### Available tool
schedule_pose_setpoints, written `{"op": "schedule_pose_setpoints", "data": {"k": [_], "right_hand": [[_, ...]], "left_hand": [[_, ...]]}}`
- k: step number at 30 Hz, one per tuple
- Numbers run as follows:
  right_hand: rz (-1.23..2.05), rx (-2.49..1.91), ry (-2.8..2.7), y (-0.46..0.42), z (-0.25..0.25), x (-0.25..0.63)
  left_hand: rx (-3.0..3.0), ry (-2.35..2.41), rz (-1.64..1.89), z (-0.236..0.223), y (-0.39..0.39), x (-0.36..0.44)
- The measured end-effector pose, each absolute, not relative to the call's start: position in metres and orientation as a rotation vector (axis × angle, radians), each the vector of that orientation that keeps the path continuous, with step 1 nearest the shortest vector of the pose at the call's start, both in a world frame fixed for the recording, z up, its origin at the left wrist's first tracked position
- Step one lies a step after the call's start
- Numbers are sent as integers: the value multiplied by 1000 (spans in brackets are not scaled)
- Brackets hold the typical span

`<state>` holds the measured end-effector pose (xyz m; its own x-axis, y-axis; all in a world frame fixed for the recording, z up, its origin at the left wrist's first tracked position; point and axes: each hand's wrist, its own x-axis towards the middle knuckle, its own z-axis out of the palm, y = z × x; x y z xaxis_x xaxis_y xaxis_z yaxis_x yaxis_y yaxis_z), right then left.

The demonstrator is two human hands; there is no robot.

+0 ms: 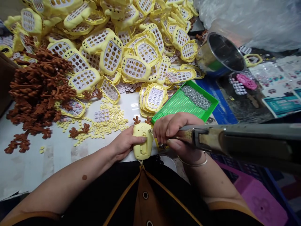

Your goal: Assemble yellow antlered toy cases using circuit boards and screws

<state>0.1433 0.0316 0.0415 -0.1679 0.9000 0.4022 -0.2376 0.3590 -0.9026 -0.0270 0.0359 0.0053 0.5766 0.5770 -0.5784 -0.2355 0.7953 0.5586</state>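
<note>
My left hand (125, 142) grips a yellow toy phone (142, 131) by its left side, thumb across the open battery slot in its back. Two brown antlers (136, 120) stick out of the toy's top end. My right hand (174, 130) is wrapped round the front of a long electric screwdriver (218, 136), which comes in from the right. The screwdriver's tip is at the toy's upper right edge; whether it sits in a screw hole I cannot tell. Just beyond my right hand lies a green tray (169, 108) with small silver screws (196, 97) in it.
Yellow toy shells (113, 53) are heaped across the back. Brown antler pieces (39, 91) form a pile at left, near scattered small yellow buttons (110, 122). A metal pot (223, 53) and a pink piece (246, 81) are at right. A stack of shells (154, 99) adjoins the tray.
</note>
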Motion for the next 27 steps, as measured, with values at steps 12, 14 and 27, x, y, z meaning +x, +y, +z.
{"op": "schedule_pose_setpoints", "data": {"k": [12, 14, 27], "right_hand": [[945, -525, -1285, 21, 58, 153], [832, -553, -1228, 27, 64, 162], [642, -772, -1199, 68, 18, 190]], "left_hand": [[387, 867, 510, 8, 38, -27], [369, 880, 507, 8, 38, -27], [345, 933, 462, 11, 40, -29]]}}
